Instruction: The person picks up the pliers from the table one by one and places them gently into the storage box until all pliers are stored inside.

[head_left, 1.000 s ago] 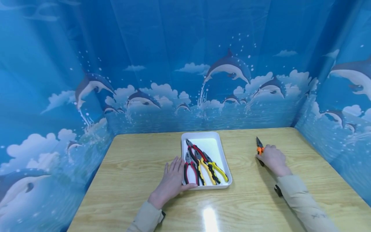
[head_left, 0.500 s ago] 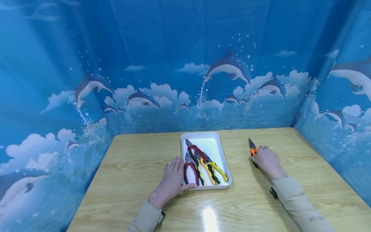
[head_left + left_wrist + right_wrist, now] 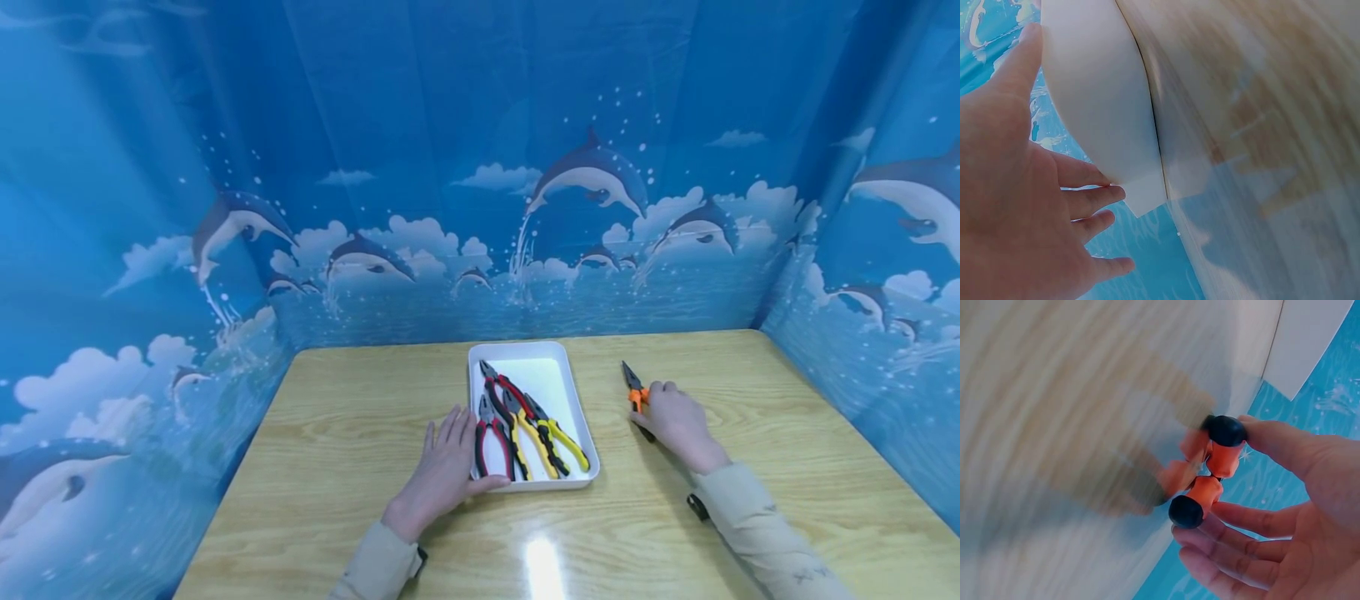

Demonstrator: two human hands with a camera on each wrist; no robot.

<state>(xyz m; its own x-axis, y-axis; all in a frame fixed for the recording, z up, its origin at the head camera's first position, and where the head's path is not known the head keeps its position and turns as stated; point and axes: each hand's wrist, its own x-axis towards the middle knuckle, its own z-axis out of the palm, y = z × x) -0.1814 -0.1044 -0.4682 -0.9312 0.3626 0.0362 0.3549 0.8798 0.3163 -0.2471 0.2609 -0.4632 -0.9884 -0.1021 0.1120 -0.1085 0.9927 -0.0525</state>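
Observation:
My right hand (image 3: 678,425) pinches a pair of needle-nose pliers (image 3: 637,398) by its orange-and-black handles, low over the table to the right of a white tray (image 3: 546,375). The dark nose points away from me. In the right wrist view, thumb and fingers sit on either side of the two handle ends (image 3: 1225,461). My left hand (image 3: 438,475) rests at the tray's near left corner, fingers straight along the left side and thumb over the front rim. From the left wrist, the fingertips meet the tray's outer wall (image 3: 1097,81). Inside lie red-and-black pliers (image 3: 508,446) and yellow-and-black pliers (image 3: 573,446).
The tray stands on a wood-grain table (image 3: 375,400), its back end close to the far edge. A blue dolphin-print curtain (image 3: 420,167) hangs behind the table and along both sides. Light glares off the tabletop (image 3: 645,533) nearer to me.
My right hand has moved left with the orange-handled needle-nose pliers, closer to the tray. The left hand and the tray stay where they were.

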